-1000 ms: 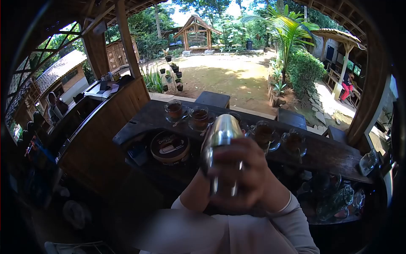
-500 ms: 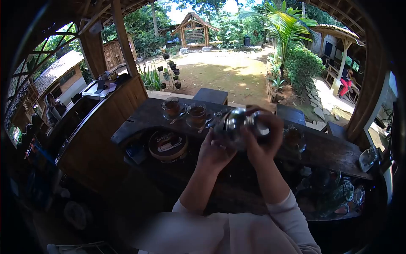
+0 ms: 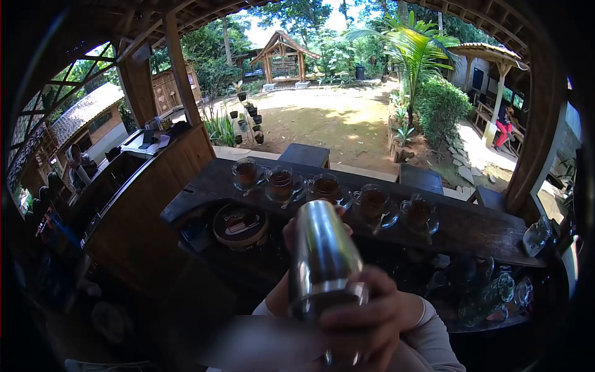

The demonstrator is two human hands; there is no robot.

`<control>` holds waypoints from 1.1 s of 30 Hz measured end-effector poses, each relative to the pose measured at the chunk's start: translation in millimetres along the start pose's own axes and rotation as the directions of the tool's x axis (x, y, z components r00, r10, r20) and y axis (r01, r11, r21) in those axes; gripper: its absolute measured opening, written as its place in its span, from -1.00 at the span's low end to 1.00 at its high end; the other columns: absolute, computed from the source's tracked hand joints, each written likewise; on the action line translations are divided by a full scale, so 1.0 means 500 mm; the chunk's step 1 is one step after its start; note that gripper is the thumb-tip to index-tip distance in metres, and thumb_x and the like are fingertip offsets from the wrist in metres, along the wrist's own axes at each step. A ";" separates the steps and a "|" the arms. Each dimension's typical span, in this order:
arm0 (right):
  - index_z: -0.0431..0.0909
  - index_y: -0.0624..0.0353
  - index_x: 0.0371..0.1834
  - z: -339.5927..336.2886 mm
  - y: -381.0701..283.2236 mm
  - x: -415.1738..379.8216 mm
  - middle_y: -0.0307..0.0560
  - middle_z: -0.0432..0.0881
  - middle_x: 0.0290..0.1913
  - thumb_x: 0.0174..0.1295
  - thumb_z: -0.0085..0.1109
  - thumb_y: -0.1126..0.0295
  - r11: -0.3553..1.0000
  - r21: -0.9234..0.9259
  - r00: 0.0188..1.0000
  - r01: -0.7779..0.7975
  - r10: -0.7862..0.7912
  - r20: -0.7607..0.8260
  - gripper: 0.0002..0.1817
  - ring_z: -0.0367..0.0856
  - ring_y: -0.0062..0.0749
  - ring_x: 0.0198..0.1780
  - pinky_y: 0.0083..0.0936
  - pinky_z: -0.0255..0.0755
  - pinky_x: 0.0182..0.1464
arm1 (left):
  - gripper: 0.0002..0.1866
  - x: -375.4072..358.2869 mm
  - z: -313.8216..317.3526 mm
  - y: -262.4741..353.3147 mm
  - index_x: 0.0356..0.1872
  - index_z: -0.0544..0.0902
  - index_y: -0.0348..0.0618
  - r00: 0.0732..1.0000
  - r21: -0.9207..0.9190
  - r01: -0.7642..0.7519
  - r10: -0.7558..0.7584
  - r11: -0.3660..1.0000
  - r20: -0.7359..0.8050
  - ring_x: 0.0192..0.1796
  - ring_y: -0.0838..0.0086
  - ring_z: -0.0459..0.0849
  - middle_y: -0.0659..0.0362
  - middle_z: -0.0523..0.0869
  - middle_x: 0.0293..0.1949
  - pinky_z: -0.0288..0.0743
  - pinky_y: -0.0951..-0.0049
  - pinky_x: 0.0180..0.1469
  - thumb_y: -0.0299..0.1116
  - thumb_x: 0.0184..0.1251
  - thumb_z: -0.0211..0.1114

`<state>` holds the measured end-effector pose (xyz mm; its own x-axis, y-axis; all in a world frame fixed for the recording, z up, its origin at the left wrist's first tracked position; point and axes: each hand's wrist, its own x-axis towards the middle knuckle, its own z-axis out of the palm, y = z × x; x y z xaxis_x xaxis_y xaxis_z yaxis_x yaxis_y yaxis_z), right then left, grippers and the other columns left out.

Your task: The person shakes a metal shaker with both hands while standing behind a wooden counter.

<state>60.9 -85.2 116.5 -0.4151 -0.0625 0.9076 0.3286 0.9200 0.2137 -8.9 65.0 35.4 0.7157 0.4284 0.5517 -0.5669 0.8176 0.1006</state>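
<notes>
Now | right hand (image 3: 365, 316) clamped round steel shaker (image 3: 322, 257) | left hand (image 3: 294, 232) behind it, grip unclear

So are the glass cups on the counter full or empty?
Full, or nearly. All five glass cups on the wooden counter hold dark brown drink up close to their rims.

a dark wooden counter (image 3: 471, 226) runs left to right under the roof. on its top stand five glass cups of dark tea in a row, each on a saucer: first cup (image 3: 245, 173), second cup (image 3: 281, 183), third cup (image 3: 326, 186), fourth cup (image 3: 374, 201), fifth cup (image 3: 418, 212). on the lower shelf behind it lies a round tin (image 3: 240, 225), and at the right, glassware (image 3: 496, 291).
</notes>
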 end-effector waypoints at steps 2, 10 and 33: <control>0.47 -0.28 -0.19 0.012 0.011 -0.010 -0.37 0.64 -0.14 0.07 0.20 0.31 0.973 -0.105 0.977 0.208 -0.211 -0.026 -0.76 0.60 -0.41 0.00 -0.16 0.45 -0.06 | -0.28 0.019 -0.032 -0.002 0.18 0.30 -0.17 0.896 0.052 -0.159 0.122 0.986 0.427 0.03 -0.04 0.50 -0.12 0.26 0.15 0.57 -0.09 -0.06 0.21 0.18 0.09; 0.54 -0.05 -0.16 0.014 0.074 -0.033 -0.16 0.58 -0.07 0.01 0.18 0.34 0.959 -0.235 0.987 -0.157 0.163 0.009 -0.74 0.59 -0.23 -0.04 -0.20 0.41 0.06 | -0.47 -0.004 -0.123 -0.035 0.15 0.36 -0.10 0.982 0.236 -0.096 0.130 0.967 -0.136 0.06 0.23 0.48 0.09 0.47 0.03 0.39 0.21 0.09 0.04 0.31 0.02; 0.38 0.13 -0.10 -0.054 0.076 -0.049 -0.04 0.58 -0.12 -0.02 0.32 0.52 0.916 -0.102 0.901 -0.388 0.354 -0.252 -0.59 0.57 -0.24 0.00 -0.26 0.41 0.05 | -0.53 0.021 -0.115 -0.060 0.10 0.46 -0.19 0.985 -0.458 0.024 -0.099 0.889 -0.141 -0.01 0.24 0.59 0.01 0.62 -0.09 0.50 0.20 0.04 -0.11 0.32 -0.12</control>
<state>106.2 -58.9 112.2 -0.0435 0.1717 0.9842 0.5484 0.8275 -0.1201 39.0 66.9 -9.3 0.8183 0.3954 0.4171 -0.3001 0.9129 -0.2767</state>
